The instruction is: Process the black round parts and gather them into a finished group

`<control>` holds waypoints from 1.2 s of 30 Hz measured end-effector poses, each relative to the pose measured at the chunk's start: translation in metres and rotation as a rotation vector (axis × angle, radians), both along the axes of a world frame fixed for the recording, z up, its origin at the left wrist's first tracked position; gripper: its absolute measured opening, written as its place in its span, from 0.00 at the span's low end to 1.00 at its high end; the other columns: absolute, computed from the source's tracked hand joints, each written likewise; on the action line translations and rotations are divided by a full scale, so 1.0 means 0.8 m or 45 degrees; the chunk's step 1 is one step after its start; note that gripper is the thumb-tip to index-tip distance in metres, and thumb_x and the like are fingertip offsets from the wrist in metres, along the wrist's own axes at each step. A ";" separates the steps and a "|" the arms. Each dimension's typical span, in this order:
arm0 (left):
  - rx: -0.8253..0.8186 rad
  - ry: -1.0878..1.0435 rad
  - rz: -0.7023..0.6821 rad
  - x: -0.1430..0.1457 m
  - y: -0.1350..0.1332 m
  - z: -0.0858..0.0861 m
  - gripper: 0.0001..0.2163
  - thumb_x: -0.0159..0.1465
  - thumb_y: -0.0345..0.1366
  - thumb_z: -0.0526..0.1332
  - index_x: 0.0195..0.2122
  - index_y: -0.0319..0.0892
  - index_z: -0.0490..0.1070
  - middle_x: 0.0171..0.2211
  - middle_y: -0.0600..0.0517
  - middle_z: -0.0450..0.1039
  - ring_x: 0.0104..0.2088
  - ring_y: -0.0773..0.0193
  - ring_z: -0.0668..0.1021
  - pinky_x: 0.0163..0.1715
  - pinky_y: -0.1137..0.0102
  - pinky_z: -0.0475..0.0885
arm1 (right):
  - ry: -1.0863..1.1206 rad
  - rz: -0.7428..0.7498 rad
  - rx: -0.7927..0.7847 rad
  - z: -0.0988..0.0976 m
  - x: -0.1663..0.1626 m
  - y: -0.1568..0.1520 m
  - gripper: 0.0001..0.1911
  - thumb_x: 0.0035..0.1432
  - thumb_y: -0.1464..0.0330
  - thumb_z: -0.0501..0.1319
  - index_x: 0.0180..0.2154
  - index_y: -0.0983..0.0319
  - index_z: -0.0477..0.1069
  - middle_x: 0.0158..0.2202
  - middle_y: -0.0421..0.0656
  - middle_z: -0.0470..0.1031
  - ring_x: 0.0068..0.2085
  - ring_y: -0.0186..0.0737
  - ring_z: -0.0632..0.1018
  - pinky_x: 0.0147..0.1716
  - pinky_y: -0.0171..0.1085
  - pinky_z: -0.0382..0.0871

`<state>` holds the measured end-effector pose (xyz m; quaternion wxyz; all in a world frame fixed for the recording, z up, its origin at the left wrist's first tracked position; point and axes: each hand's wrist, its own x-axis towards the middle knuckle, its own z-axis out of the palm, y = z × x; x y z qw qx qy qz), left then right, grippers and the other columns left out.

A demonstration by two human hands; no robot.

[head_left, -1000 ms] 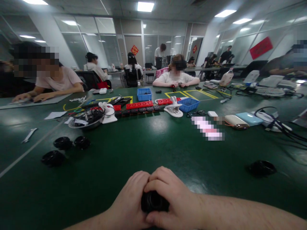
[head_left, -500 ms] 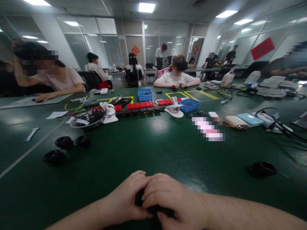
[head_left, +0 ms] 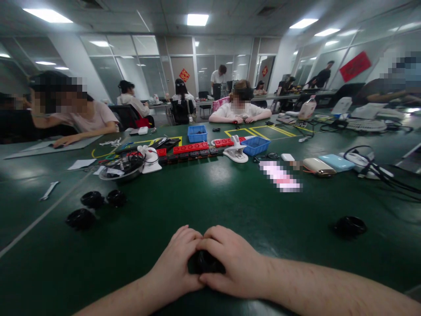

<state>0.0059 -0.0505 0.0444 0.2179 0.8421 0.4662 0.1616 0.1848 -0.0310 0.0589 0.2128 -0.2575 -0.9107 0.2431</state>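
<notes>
Low in the middle of the view, my left hand (head_left: 179,259) and my right hand (head_left: 232,261) meet around a black round part (head_left: 208,262). Fingers of both hands curl over its far side, with the thumbs close together on the near side. Much of the part is hidden by the fingers. On the left of the green table (head_left: 158,206) stands a group of three similar black hollow round parts (head_left: 92,199). Another black round part (head_left: 351,225) lies to the right, apart from my right hand.
A wrench (head_left: 50,191) lies far left. Across the table stand a metal bowl (head_left: 121,174) of cables, red blocks (head_left: 190,148), a white clip stand (head_left: 236,151) and blue bins (head_left: 255,145). A power bank (head_left: 318,166) and cables are at right. Several people sit around.
Both hands have shifted slightly up in view and the right thumb has come round to the near side, beside the left thumb. The black part shows more between them. The camera view has tilted a little.
</notes>
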 end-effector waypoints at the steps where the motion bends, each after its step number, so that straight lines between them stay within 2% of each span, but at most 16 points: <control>1: 0.010 -0.001 0.013 -0.001 0.001 0.001 0.16 0.47 0.35 0.66 0.37 0.43 0.69 0.37 0.51 0.70 0.41 0.55 0.72 0.56 0.50 0.53 | 0.046 0.014 0.006 0.000 0.001 0.002 0.22 0.46 0.65 0.64 0.45 0.63 0.66 0.40 0.45 0.68 0.39 0.40 0.69 0.38 0.39 0.66; 6: 0.040 0.003 -0.003 -0.008 0.008 0.009 0.15 0.48 0.33 0.64 0.39 0.45 0.70 0.40 0.52 0.69 0.43 0.55 0.71 0.55 0.51 0.53 | 0.342 0.082 0.042 0.001 0.007 0.013 0.20 0.49 0.72 0.59 0.46 0.63 0.64 0.43 0.47 0.66 0.44 0.41 0.67 0.43 0.41 0.66; 9: 0.069 0.026 0.015 -0.014 0.012 0.010 0.15 0.50 0.36 0.65 0.40 0.46 0.70 0.42 0.51 0.69 0.45 0.53 0.70 0.55 0.49 0.52 | 0.447 0.004 0.062 0.002 0.010 0.016 0.22 0.53 0.74 0.55 0.51 0.63 0.61 0.46 0.48 0.62 0.47 0.40 0.66 0.46 0.42 0.65; 12: 0.105 0.085 0.142 -0.022 0.018 0.008 0.14 0.54 0.40 0.64 0.41 0.45 0.70 0.42 0.50 0.69 0.45 0.53 0.70 0.54 0.49 0.54 | 0.488 -0.126 0.021 0.001 0.013 0.022 0.20 0.57 0.73 0.52 0.52 0.61 0.60 0.46 0.48 0.60 0.49 0.40 0.66 0.47 0.42 0.64; 15: 0.136 0.123 0.294 -0.031 0.026 0.004 0.13 0.56 0.42 0.62 0.41 0.45 0.71 0.41 0.50 0.70 0.45 0.52 0.70 0.52 0.47 0.56 | 0.494 -0.220 -0.057 -0.004 0.013 0.034 0.16 0.57 0.69 0.55 0.48 0.61 0.64 0.43 0.46 0.62 0.45 0.40 0.67 0.45 0.42 0.65; 18: 0.139 0.126 0.353 -0.040 0.032 -0.001 0.15 0.57 0.45 0.61 0.42 0.45 0.71 0.43 0.49 0.71 0.46 0.51 0.70 0.53 0.45 0.53 | 0.517 -0.319 -0.089 -0.010 0.012 0.048 0.12 0.53 0.67 0.60 0.41 0.62 0.64 0.40 0.45 0.63 0.42 0.39 0.68 0.41 0.41 0.66; 21: 0.147 0.120 0.418 -0.044 0.034 -0.009 0.16 0.57 0.46 0.61 0.44 0.45 0.69 0.45 0.49 0.70 0.48 0.50 0.70 0.54 0.44 0.50 | 0.526 -0.428 -0.116 -0.016 0.010 0.058 0.10 0.50 0.70 0.62 0.33 0.62 0.61 0.39 0.44 0.63 0.41 0.39 0.68 0.39 0.39 0.66; 24: 0.169 0.106 0.482 -0.044 0.036 -0.016 0.23 0.55 0.44 0.62 0.51 0.43 0.63 0.51 0.46 0.66 0.53 0.49 0.67 0.55 0.44 0.49 | 0.478 -0.493 -0.148 -0.020 0.010 0.064 0.10 0.47 0.73 0.62 0.27 0.62 0.60 0.41 0.45 0.63 0.43 0.39 0.69 0.41 0.39 0.65; 27: 0.172 0.065 0.496 -0.042 0.035 -0.019 0.30 0.55 0.44 0.62 0.56 0.43 0.56 0.53 0.44 0.64 0.54 0.48 0.65 0.55 0.46 0.54 | 0.396 -0.500 -0.182 -0.023 0.010 0.066 0.09 0.46 0.74 0.63 0.26 0.62 0.62 0.41 0.44 0.65 0.45 0.40 0.69 0.44 0.41 0.63; 32: 0.153 0.046 0.474 -0.039 0.034 -0.015 0.22 0.58 0.39 0.60 0.53 0.46 0.60 0.48 0.48 0.69 0.49 0.51 0.70 0.48 0.54 0.66 | 0.279 -0.509 -0.227 -0.027 0.008 0.068 0.09 0.45 0.77 0.63 0.25 0.62 0.64 0.41 0.44 0.68 0.45 0.41 0.70 0.46 0.41 0.62; 36: 0.163 0.073 0.482 -0.037 0.034 -0.011 0.24 0.58 0.37 0.61 0.55 0.45 0.57 0.44 0.48 0.70 0.45 0.54 0.73 0.43 0.59 0.70 | 0.216 -0.498 -0.229 -0.028 0.007 0.071 0.10 0.44 0.79 0.63 0.29 0.62 0.66 0.38 0.42 0.68 0.42 0.39 0.70 0.43 0.39 0.64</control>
